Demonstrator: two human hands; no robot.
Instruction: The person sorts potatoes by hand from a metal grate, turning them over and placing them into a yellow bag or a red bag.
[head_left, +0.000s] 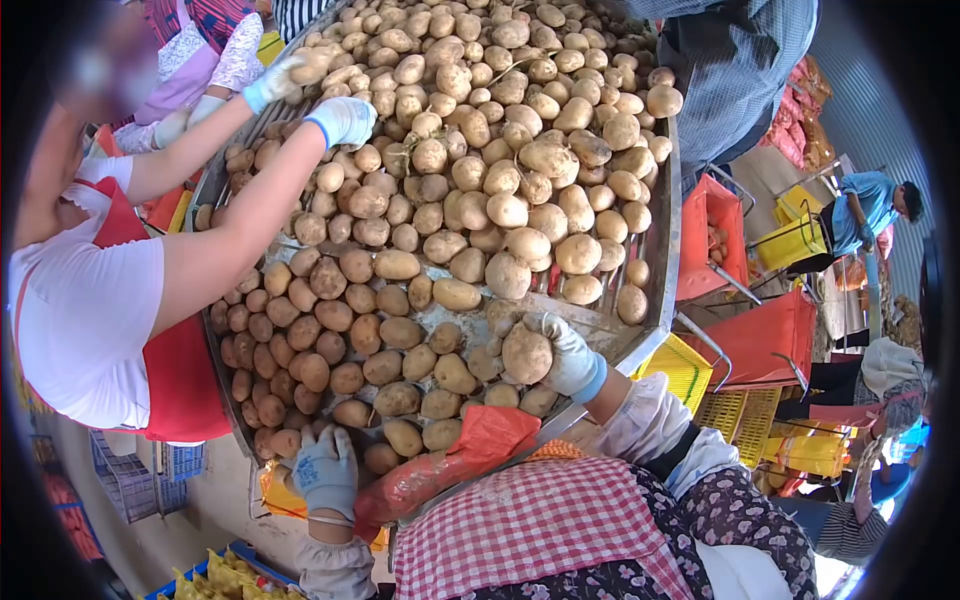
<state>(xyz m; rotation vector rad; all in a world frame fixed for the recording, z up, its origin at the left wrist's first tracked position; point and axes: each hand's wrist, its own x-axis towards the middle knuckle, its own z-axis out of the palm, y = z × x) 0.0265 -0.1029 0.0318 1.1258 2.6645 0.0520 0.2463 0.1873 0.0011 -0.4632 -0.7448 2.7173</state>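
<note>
Head view: on the left, a co-worker in a white shirt and red apron (95,300) reaches over brown, rounded potatoes (530,165) heaped on the grey metal table (622,338). The pale-blue-gloved left hand (325,472) is at the near edge, fingers curved by smaller potatoes, its grip seemingly loose but impossible to tell. Rightward, crumpled red plastic (450,465), then the matching-gloved right hand (568,355), closed round one large, dusty brown potato (527,356)!

a ribbed wall (860,90) and pale floor (214,515) show.
</note>
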